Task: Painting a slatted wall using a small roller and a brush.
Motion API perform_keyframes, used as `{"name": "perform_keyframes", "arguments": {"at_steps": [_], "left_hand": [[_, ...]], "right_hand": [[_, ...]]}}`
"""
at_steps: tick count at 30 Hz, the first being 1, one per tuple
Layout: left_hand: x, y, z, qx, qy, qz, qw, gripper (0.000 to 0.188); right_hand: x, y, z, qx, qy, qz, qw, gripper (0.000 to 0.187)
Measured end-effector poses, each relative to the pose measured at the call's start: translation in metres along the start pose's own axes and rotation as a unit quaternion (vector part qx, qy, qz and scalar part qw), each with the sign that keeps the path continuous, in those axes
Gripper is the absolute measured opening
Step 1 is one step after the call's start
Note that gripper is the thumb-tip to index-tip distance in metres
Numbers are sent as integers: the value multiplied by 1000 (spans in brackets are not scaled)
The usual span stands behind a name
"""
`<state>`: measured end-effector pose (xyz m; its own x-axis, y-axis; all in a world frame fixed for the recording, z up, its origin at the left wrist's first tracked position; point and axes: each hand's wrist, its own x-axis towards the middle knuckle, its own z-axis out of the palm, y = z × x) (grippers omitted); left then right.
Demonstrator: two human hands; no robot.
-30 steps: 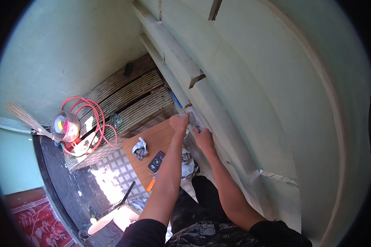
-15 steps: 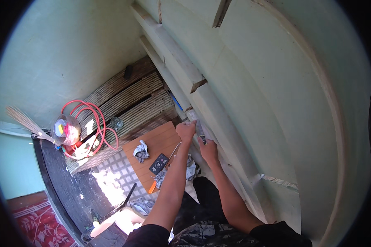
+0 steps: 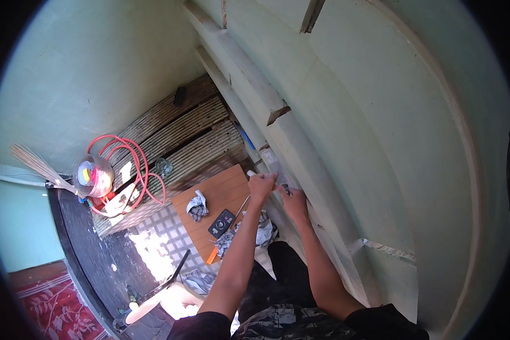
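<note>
Where the room closes into a corner, pale green walls (image 3: 374,90) rise around everything, the right-hand one crossed by long, pale ledges (image 3: 306,150) with rough, broken gaps. Dark floor (image 3: 85,238) spreads at lower left, scuffed and partly sunlit. Against the far wall sits a weathered platform (image 3: 201,122) of ribbed planks, dark slots between them. Near the person's legs, a smooth orange-brown worktop (image 3: 224,187) stands on checkered ground. A red hose (image 3: 146,170) loops over the platform beside a clear, rounded container (image 3: 100,177).

By the lower ledge, the left hand (image 3: 262,186) is curled, a white end (image 3: 251,173) jutting past it; whether its grip pinches that piece I cannot tell. Just beside it, the right hand (image 3: 295,202) has its grip closed around a small dark-and-grey tool (image 3: 287,190), above and right of the worktop. On the worktop lie a crumpled cloth (image 3: 197,206) and a black device (image 3: 221,223).
</note>
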<state>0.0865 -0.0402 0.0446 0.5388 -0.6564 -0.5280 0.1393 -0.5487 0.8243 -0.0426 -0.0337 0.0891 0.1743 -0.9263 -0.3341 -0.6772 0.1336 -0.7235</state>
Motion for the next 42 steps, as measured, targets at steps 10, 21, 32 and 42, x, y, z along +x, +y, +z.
{"name": "perform_keyframes", "arguments": {"at_steps": [10,21,32,42], "left_hand": [[-4,-14,2,32,15,-2,999,29],[13,-22,-1,85,57,41,994,35],[23,-2,-4,39,41,-1,998,30],[44,6,-10,70,60,7,996,38]], "right_hand": [[-7,1,7,0,27,-12,1000,40],[-4,-10,10,-11,28,-22,999,43],[13,-14,11,-12,28,-48,998,43],[36,-21,22,-31,16,-35,999,42]]}}
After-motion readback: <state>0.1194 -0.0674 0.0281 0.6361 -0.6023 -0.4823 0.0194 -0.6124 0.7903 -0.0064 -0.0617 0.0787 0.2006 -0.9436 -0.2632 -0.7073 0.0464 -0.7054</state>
